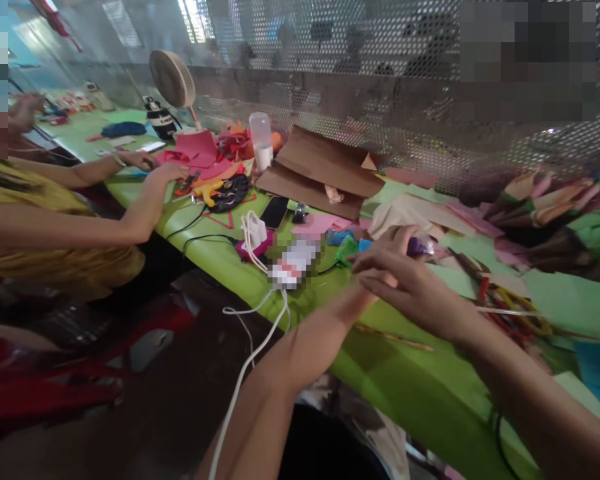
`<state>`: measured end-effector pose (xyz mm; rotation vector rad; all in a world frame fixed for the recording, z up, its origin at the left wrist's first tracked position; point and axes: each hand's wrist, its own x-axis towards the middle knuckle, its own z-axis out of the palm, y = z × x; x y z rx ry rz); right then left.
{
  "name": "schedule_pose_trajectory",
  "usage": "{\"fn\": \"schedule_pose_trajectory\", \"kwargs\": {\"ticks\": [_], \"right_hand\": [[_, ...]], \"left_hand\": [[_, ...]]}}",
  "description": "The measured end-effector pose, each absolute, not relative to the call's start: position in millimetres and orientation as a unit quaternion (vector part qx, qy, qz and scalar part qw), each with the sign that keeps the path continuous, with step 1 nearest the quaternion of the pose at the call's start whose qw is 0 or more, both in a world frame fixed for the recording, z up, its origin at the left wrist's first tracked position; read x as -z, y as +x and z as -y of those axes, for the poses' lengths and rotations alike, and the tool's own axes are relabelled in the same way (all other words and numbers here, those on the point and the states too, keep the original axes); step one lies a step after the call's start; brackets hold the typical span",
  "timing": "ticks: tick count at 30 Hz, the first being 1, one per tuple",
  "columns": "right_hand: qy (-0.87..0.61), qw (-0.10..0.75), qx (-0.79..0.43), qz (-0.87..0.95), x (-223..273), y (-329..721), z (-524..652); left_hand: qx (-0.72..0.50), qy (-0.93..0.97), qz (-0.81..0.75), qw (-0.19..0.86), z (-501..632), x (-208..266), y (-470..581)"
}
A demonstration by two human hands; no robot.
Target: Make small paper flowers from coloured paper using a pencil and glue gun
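My left hand [394,245] reaches over the green table among small wrapped bundles, its fingers blurred and partly hidden behind my right hand. A purple bundle [420,245] lies just beside its fingertips; whether they touch it I cannot tell. My right hand [405,277] crosses in front of my left wrist, fingers stretched out towards the left, with nothing seen in it. Left of both hands lie a bright green bundle [347,250] and a blue one [339,236]. A phone with a blurred-out screen [295,262] rests near the table's edge, white cables running from it.
Scissors with yellow handles [525,313] and a thin brush-like stick [395,338] lie to the right. Brown cardboard [325,167], a black phone [275,212] and a white charger [254,230] are behind. On the left a co-worker's hands [167,175] handle coloured pieces near a fan [173,79].
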<state>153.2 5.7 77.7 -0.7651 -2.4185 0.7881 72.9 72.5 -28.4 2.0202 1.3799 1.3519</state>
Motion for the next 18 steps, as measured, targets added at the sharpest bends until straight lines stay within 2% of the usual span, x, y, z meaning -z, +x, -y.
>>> {"fn": "schedule_pose_trajectory", "kwargs": {"ticks": [3, 5, 10, 18], "right_hand": [[-0.209, 0.145, -0.257, 0.932, -66, 114, -9], [-0.198, 0.112, -0.252, 0.941, -55, 95, -12], [-0.220, 0.079, -0.238, 0.943, -32, 77, -19], [-0.222, 0.018, -0.232, 0.947, -31, 70, -29]], "left_hand": [[-0.443, 0.728, -0.493, 0.176, -74, 27, 78], [-0.427, 0.746, -0.484, 0.163, -74, 25, 79], [-0.432, 0.759, -0.475, 0.111, -70, 19, 78], [-0.438, 0.755, -0.471, 0.125, -70, 17, 80]]}}
